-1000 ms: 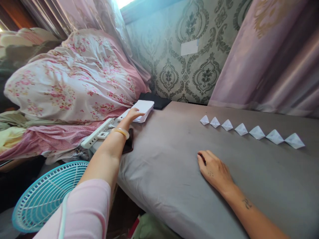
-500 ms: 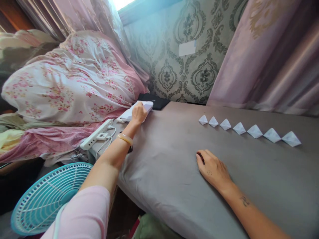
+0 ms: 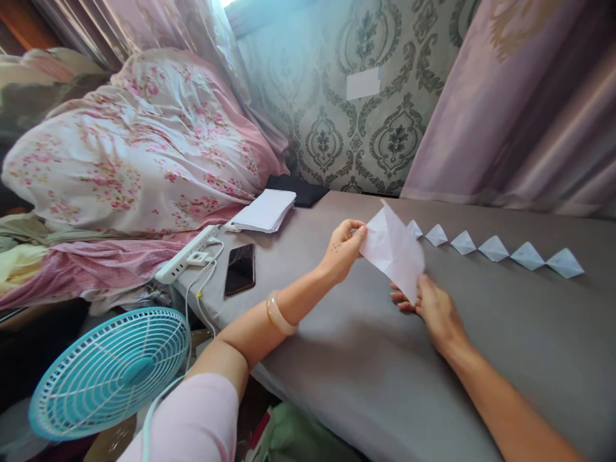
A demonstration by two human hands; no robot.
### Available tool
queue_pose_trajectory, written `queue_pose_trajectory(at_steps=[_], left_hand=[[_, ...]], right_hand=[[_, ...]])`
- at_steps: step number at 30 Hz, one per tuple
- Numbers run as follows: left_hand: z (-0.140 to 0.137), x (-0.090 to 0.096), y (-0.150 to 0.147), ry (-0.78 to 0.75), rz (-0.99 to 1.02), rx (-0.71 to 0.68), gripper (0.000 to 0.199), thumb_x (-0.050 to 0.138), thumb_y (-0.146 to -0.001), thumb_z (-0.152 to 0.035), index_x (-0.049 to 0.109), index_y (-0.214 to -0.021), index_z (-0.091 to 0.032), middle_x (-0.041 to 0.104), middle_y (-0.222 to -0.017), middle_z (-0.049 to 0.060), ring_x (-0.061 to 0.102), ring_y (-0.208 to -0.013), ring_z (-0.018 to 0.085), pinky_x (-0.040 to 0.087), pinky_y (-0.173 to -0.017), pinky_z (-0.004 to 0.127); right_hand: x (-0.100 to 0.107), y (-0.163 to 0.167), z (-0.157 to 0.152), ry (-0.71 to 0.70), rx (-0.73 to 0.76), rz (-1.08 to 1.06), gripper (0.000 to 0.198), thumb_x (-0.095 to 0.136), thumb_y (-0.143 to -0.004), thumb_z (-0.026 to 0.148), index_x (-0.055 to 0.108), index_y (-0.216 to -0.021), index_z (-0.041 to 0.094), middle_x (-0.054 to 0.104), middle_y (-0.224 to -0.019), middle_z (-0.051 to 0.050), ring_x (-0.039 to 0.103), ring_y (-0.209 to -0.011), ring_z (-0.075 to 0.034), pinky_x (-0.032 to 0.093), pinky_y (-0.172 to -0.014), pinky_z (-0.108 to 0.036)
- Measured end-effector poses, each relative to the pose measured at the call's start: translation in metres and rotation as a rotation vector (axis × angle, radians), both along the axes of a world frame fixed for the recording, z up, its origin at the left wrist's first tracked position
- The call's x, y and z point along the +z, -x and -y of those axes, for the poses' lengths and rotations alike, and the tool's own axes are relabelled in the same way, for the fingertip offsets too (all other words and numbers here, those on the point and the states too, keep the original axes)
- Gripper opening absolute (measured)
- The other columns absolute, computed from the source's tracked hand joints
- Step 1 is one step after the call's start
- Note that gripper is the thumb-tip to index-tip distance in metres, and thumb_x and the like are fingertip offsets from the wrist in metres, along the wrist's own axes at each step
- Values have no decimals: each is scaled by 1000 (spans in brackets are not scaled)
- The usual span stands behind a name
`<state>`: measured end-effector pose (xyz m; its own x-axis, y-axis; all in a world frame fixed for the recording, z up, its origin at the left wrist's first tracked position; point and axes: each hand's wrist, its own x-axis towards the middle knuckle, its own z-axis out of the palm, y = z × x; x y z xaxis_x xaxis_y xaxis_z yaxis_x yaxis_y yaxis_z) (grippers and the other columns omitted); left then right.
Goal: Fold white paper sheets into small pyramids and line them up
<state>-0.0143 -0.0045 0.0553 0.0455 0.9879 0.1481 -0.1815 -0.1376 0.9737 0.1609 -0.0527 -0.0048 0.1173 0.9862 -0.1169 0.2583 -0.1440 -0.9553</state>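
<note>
A white sheet of paper is held up above the grey-covered table, tilted, with faint marks or creases on it. My left hand pinches its left edge between thumb and fingers. At its lower right corner my right hand grips the sheet, the thumb in front and some fingers behind. Behind the sheet, a row of several folded white paper pieces runs toward the right; the sheet covers the row's left end. A stack of white paper lies at the table's far left.
A black phone lies left of my left forearm. Beside it a white power strip with cables runs along the table edge. A blue fan stands at the lower left. A dark flat item rests behind the paper stack.
My left hand has moved right from the stack with a sheet of paper. My right hand has risen from the table and taken hold of the sheet's corner. The phone is uncovered.
</note>
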Motion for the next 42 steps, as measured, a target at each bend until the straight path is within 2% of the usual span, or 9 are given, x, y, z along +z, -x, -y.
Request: queue_pose_trajectory(at_steps=[3,6,13,17,20,22,26,34,42], left_hand=[[6,-17,-4,149,93,12,12,55,-85,-28,48,-85,-18,51,-71,-2,50,-59,8,45,-58,21],[9,-38,0,290,28,55,7,55,-82,-22,49,-84,-18,52,-72,0,52,-61,9,48,-58,23],[5,-44,19,438,-148,-26,23,56,-78,-18,52,-100,-21,59,-81,4,60,-67,14,52,-57,27],[-1,-46,27,430,-226,-212,24,50,-75,-9,57,-96,-18,63,-84,6,60,-65,12,51,-60,26],[-2,-53,29,333,-316,-327,27,48,-72,-5,62,-92,-16,64,-92,7,60,-68,11,50,-61,24],[-2,-57,31,244,-412,-349,29,49,-71,-6,65,-93,-17,63,-89,5,58,-67,10,47,-60,22],[-1,-60,34,78,-665,-316,37,47,-73,-7,68,-101,-19,59,-74,1,46,-55,8,41,-57,21],[-5,-67,35,-292,-892,-359,41,46,-76,-6,66,-109,-20,61,-95,6,54,-82,16,47,-82,30],[1,-63,34,-578,-1085,-346,26,53,-88,-22,65,-111,-21,54,-117,10,46,-102,23,43,-94,39]], right_hand=[[3,-6,-3,26,-161,-300,45,32,-92,49,57,-108,15,70,-100,-15,70,-77,-23,56,-60,-34],[-1,-13,-5,14,-227,-143,32,53,-83,40,57,-105,17,71,-94,-13,69,-73,-23,55,-56,-31],[-3,-35,-7,191,72,81,22,60,-78,37,61,-90,18,63,-56,-3,53,-42,-15,41,-39,-28],[6,-41,-6,237,-29,55,56,63,-77,34,49,-128,15,67,-63,-4,51,-41,-14,38,-37,-26],[12,-44,-8,229,-119,83,87,64,-78,33,19,-150,15,67,-62,-3,46,-37,-13,38,-36,-27],[13,-47,-9,205,-87,78,77,63,-79,34,32,-147,17,66,-60,-2,46,-37,-13,38,-37,-26],[12,-52,-11,257,-32,17,30,62,-79,34,70,-101,16,68,-72,-5,57,-54,-13,42,-45,-23],[5,-62,-11,314,16,-23,30,63,-80,31,71,-105,18,56,-59,2,41,-45,-7,33,-40,-18],[12,-71,2,371,134,-143,31,72,-74,35,71,-95,12,61,-67,-2,48,-50,-6,35,-39,-15]])
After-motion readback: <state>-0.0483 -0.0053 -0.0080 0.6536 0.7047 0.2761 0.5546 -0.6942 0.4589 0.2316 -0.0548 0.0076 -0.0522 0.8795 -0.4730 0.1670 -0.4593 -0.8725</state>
